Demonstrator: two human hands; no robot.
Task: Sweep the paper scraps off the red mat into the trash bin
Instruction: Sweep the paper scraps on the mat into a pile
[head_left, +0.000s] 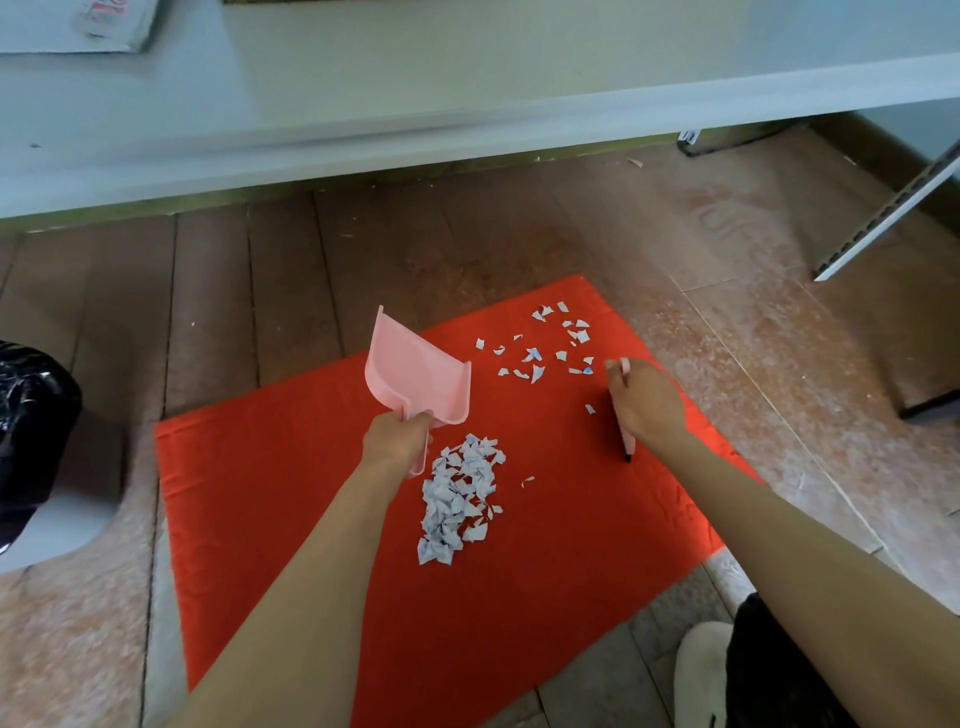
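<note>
A red mat (519, 623) lies on the floor. A heap of white paper scraps (460, 499) sits near its middle, and several loose scraps (545, 343) are scattered toward its far corner. My left hand (397, 436) grips the handle of a pink dustpan (415, 371), held tilted above the mat just beyond the heap. My right hand (644, 402) holds a small pink brush (627, 441) close to the scattered scraps, its dark end pointing toward me. The trash bin (31, 431), lined with a black bag, stands at the left edge.
A grey table (363, 104) edge runs across the top, with its slotted metal leg (883, 218) at the right. The floor is wood planks and pinkish tile. A white shoe (701, 670) and a dark trouser leg show at the bottom right.
</note>
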